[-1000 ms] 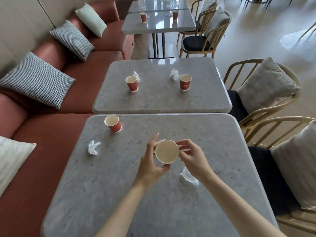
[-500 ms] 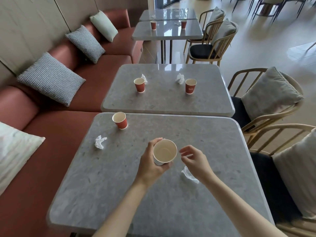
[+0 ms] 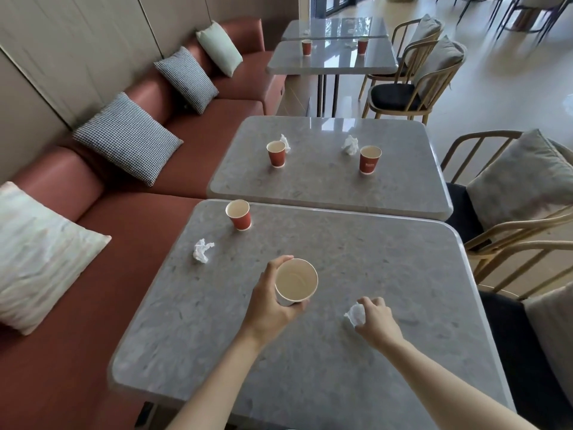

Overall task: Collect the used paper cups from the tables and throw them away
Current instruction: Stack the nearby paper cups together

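Observation:
My left hand (image 3: 269, 302) grips an empty paper cup (image 3: 296, 281) just above the near grey table (image 3: 387, 252), its mouth facing me. My right hand (image 3: 375, 319) is down on the table, fingers closed around a crumpled white tissue (image 3: 355, 314). A red paper cup (image 3: 238, 214) stands upright at the table's far left, with another crumpled tissue (image 3: 202, 250) near it. On the second table (image 3: 319, 184) two red cups (image 3: 276, 153) (image 3: 370, 159) stand, each beside a tissue. Two more cups (image 3: 306, 46) (image 3: 362, 45) stand on a far table.
A red bench sofa (image 3: 130, 218) with several cushions runs along the left wall. Wooden chairs (image 3: 508, 231) with grey cushions line the right side of the tables. Tan floor opens at the upper right.
My right hand let go of the cup, dropped to the table on the right and closed on the tissue. My left hand keeps the cup. My view shifted back and right.

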